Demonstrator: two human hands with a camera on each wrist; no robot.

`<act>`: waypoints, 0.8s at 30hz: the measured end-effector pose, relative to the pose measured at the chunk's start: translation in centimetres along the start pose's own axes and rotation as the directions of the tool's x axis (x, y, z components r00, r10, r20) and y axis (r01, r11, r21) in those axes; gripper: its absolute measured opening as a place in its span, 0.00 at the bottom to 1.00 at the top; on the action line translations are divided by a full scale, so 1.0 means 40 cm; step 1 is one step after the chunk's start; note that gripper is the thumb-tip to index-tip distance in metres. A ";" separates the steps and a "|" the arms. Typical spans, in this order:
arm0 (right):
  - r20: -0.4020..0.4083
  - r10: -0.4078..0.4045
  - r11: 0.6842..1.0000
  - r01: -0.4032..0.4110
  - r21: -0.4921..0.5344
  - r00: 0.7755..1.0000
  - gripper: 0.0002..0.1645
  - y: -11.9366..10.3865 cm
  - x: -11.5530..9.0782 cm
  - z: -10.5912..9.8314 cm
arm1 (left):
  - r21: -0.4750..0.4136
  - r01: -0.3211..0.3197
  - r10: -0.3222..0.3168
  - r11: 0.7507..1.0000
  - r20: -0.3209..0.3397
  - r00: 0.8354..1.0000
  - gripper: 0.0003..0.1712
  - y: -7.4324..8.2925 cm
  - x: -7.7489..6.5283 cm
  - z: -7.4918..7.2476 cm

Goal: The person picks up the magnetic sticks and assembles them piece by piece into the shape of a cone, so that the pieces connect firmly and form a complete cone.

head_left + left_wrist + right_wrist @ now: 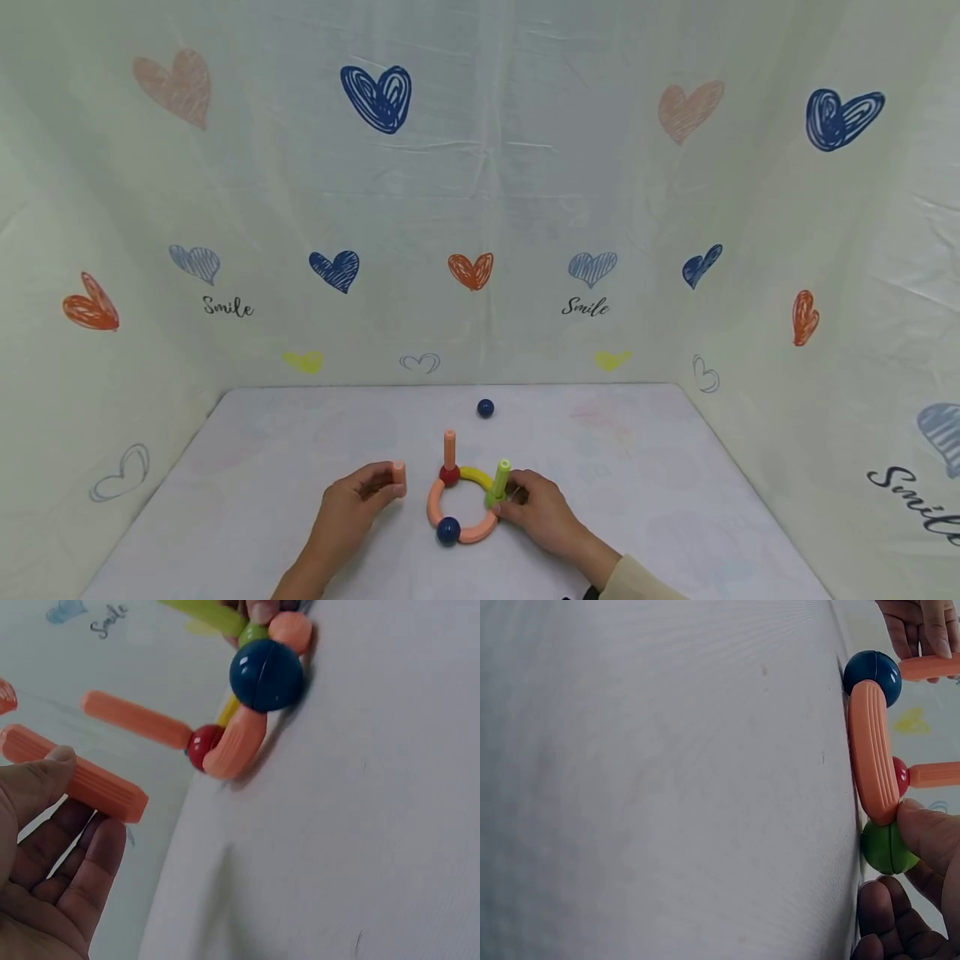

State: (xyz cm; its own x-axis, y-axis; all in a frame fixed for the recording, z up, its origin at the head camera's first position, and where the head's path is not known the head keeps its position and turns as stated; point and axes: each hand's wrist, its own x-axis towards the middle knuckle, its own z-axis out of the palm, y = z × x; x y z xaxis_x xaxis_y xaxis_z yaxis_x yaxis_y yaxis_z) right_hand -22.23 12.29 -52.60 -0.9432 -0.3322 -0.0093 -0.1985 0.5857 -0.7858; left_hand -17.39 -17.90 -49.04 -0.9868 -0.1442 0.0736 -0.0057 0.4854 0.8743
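An orange ribbed stick (90, 780) is pinched upright between thumb and fingers of my left hand (348, 504), left of a ring on the table. The ring joins curved pieces and balls: a red ball (449, 476), a yellow curved piece (477, 477), a green ball (885, 847), a blue ball (448, 531) and two orange curved pieces (871, 750). Another orange stick (450, 448) stands on the red ball, and a light green stick (502, 477) on the green one. With thumb and fingers, my right hand (542, 510) pinches the green ball at the ring's right side.
A loose dark blue ball (486, 408) lies farther back on the white table (300, 425). Pale sheeting printed with hearts (471, 272) and lettering hangs behind the table and along both sides.
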 end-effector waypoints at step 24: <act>-0.018 -0.038 0.999 0.038 -0.015 0.999 0.24 0.006 -0.001 0.003 | -0.067 -0.144 0.155 0.987 0.223 0.962 0.19 0.036 -0.065 0.122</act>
State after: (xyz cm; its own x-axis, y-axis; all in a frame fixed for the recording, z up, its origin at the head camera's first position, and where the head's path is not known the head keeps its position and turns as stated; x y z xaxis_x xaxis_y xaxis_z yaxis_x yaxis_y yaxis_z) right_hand -22.20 12.37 -52.86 -0.9396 -0.3407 0.0323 -0.2383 0.5836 -0.7763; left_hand -15.61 -12.61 -50.30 -0.9867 0.1287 0.0998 0.1472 0.4424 0.8847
